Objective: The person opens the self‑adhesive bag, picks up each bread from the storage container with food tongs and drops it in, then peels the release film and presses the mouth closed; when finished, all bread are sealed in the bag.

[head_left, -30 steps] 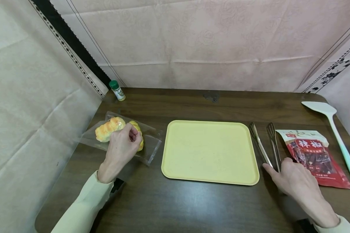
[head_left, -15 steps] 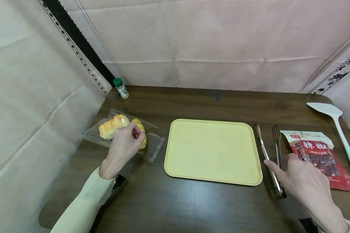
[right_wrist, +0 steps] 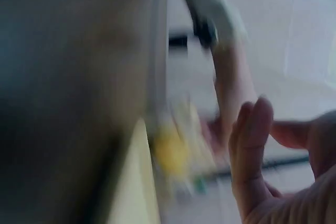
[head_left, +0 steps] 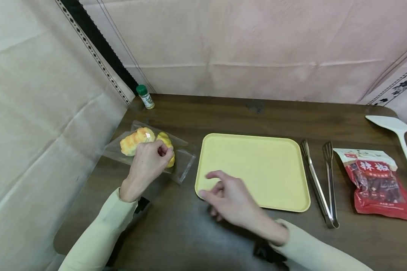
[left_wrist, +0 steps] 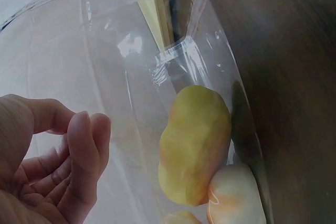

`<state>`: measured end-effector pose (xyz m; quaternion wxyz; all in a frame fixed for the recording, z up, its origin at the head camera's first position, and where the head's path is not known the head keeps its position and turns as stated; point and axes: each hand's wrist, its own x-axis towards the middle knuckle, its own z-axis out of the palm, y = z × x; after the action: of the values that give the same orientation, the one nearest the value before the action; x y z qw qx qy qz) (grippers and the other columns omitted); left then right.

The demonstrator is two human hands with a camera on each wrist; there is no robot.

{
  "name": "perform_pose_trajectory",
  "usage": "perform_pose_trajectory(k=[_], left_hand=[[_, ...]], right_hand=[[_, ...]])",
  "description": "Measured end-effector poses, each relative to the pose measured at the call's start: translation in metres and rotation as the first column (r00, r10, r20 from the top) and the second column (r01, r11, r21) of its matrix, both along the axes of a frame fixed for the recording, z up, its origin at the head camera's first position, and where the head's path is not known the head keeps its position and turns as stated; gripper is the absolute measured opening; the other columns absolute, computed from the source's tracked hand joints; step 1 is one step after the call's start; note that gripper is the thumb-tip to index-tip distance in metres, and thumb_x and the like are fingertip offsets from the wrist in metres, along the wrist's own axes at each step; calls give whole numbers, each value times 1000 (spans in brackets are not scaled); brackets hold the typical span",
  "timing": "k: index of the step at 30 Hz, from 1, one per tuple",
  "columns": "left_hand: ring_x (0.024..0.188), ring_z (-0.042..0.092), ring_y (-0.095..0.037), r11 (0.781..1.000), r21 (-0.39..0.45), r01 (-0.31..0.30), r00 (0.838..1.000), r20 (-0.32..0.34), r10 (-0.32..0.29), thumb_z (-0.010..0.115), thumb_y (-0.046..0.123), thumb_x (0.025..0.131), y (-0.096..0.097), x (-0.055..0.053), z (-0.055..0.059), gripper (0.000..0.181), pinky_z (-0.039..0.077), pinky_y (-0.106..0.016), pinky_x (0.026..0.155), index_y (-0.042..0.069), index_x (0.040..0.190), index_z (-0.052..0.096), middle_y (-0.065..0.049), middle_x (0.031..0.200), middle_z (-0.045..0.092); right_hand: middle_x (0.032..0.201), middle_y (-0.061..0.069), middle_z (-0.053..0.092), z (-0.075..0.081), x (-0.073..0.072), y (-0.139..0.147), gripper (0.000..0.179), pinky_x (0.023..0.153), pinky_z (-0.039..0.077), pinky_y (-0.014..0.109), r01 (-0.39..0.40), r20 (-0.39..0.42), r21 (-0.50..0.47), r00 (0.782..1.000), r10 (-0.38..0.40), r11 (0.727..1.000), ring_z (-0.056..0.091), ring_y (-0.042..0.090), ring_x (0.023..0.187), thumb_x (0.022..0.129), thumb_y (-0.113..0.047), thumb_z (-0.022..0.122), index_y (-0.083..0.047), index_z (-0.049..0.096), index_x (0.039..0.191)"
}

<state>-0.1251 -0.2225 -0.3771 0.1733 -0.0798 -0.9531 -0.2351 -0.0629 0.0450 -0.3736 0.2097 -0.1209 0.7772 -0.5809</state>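
A clear plastic bag (head_left: 185, 162) lies left of the tray, with several small bread rolls inside. One roll is golden-white (head_left: 134, 141), another yellow (left_wrist: 195, 145). My left hand (head_left: 148, 162) is over the bag, thumb and fingertips pinching its film. In the left wrist view the pinched fingertips (left_wrist: 94, 129) are beside the film, left of the yellow roll. My right hand (head_left: 232, 197) hovers with loosely bent fingers over the front left corner of a pale yellow tray (head_left: 254, 171), holding nothing. Metal tongs (head_left: 320, 188) rest on the table right of the tray.
A red food packet (head_left: 381, 188) lies right of the tongs, and a white and mint spatula (head_left: 401, 131) beyond it. A small green-capped bottle (head_left: 146, 97) stands at the back left corner. Pale cloth hangs (head_left: 224, 49) behind and beside the brown table (head_left: 183, 229).
My right hand has left the tongs and swung left across to the tray's front left corner. The tongs stay on the table. My left hand keeps its pinch at the bag.
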Motion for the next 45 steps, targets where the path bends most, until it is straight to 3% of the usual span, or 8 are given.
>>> perform_pose_trajectory(k=[4, 10, 22, 28, 33, 37, 40, 45], left_hand=[[53, 55, -18, 1000, 8, -7, 1000, 12, 7, 76, 9, 94, 0, 1, 3, 24, 44, -26, 53, 5, 72, 69, -9, 63, 67], [53, 55, -17, 1000, 2, -7, 1000, 29, 7, 75, 9, 96, -1, 3, 2, 24, 42, -25, 53, 4, 73, 69, -9, 63, 67], [54, 58, -17, 999, -29, 36, 999, 33, -35, 78, 13, 95, -4, 2, 5, 24, 47, -28, 55, 6, 73, 70, -7, 64, 68], [55, 58, -17, 985, -92, 147, 989, -20, -150, 76, 19, 102, -3, -9, 36, 23, 47, -29, 55, 2, 86, 79, -8, 67, 71], [63, 66, -22, 926, -286, 248, 964, -18, -264, 73, 14, 104, 3, -44, 74, 16, 54, -38, 60, 3, 100, 82, -10, 83, 79], [79, 72, -25, 786, -468, 404, 915, 202, -350, 69, 8, 105, 14, -82, 78, 14, 60, -43, 69, 8, 98, 82, -9, 94, 79], [93, 75, -26, 691, -489, 533, 838, 420, -348, 69, 4, 104, 20, -105, 70, 16, 63, -43, 80, 8, 103, 83, -9, 105, 81], [124, 70, -28, 671, -381, 636, 682, 685, -257, 72, 7, 104, 24, -120, 56, 24, 58, -47, 110, 10, 125, 80, -9, 131, 77]], right_hand=[[98, 25, 79, -12, -2, -53, 66, 54, 64, 43, -9, 192, -160, 981, 40, 987, 70, 16, 54, 102, -23, 76, -8, 45, 158], [115, 27, 76, -32, -9, -104, 59, 64, 67, 39, 181, 422, -352, 906, -17, 918, 77, 18, 67, 109, -14, 65, -10, 37, 161], [115, 29, 77, -44, -13, -138, 13, 73, 68, 35, 433, 509, -427, 841, -185, 794, 80, 18, 80, 111, -9, 60, 2, 61, 118], [114, 30, 78, -50, -15, -139, 13, 76, 69, 35, 445, 520, -425, 833, -191, 788, 80, 18, 79, 110, -8, 62, 3, 63, 116], [110, 28, 78, -51, -17, -137, 12, 75, 68, 35, 455, 520, -423, 830, -201, 784, 79, 16, 75, 109, -7, 63, 4, 63, 115], [109, 26, 78, -52, -18, -135, 12, 74, 69, 35, 450, 514, -420, 834, -203, 788, 78, 15, 76, 109, -7, 63, 4, 63, 115], [108, 26, 78, -53, -18, -135, 12, 74, 69, 36, 447, 519, -418, 832, -197, 791, 78, 14, 74, 109, -7, 63, 4, 64, 114], [111, 27, 78, -55, -18, -135, 11, 75, 69, 35, 437, 535, -405, 826, -179, 803, 78, 14, 74, 109, -8, 63, 2, 65, 113]])
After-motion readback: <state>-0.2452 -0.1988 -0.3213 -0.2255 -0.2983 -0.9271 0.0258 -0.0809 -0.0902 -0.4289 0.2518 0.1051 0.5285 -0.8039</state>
